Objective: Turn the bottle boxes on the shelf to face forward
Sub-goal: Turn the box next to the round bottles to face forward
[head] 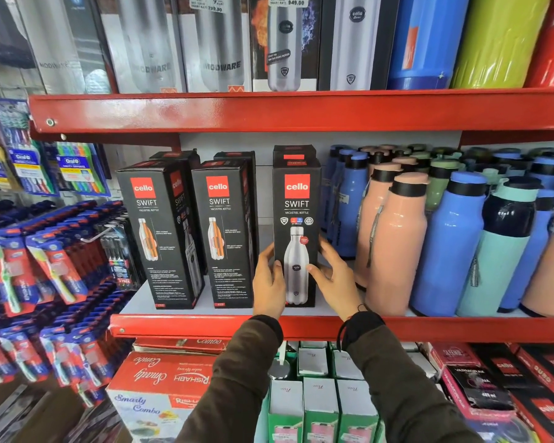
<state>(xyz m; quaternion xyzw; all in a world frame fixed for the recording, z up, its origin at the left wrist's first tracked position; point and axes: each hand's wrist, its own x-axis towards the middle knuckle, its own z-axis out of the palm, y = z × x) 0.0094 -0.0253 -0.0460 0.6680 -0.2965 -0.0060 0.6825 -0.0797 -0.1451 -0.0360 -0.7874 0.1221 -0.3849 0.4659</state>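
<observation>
Three black Cello Swift bottle boxes stand in the front row of the middle shelf (205,310). The right box (296,199) shows its front face with a steel bottle picture. My left hand (269,282) grips its lower left edge and my right hand (333,276) holds its lower right edge. The middle box (224,231) and the left box (159,231) show a text-covered side panel and stand slightly angled. More black boxes stand behind them.
Peach, blue and teal plastic bottles (394,238) crowd the shelf just right of the held box. Boxed steel bottles (282,43) line the shelf above. Toothbrush packs (45,266) hang at the left. Red combo boxes (160,382) and green cartons sit below.
</observation>
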